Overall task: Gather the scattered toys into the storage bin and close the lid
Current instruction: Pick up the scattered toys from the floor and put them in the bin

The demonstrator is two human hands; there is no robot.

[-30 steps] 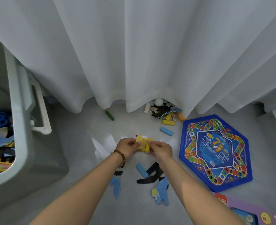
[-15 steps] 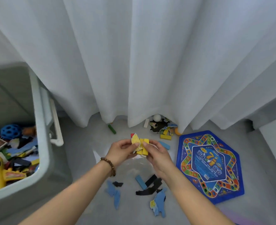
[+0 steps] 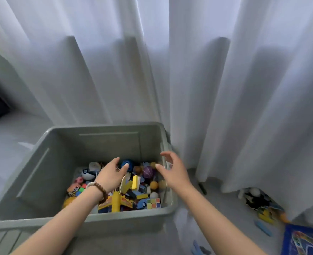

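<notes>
The grey storage bin (image 3: 104, 129) stands open in front of me, holding several toys: a yellow toy plane (image 3: 116, 201), a blue holed ball (image 3: 127, 164), a purple ball (image 3: 148, 172), a puzzle cube (image 3: 153, 203). My left hand (image 3: 110, 174), with a bead bracelet, hovers over the toys with fingers spread and holds nothing. My right hand (image 3: 172, 170) hovers open by the bin's right rim. Yellow puzzle pieces (image 3: 131, 183) lie loose on the pile between my hands. No lid is identifiable.
A white curtain (image 3: 188, 80) hangs behind the bin. On the floor at right lie a pile of small toys (image 3: 260, 203), a blue block (image 3: 262, 228), a green stick (image 3: 202, 188) and the corner of the blue game board (image 3: 304, 240).
My view swung left from the floor toys onto the bin. Both hands carried the yellow pieces over the bin and opened; the pieces now lie among the toys inside.
</notes>
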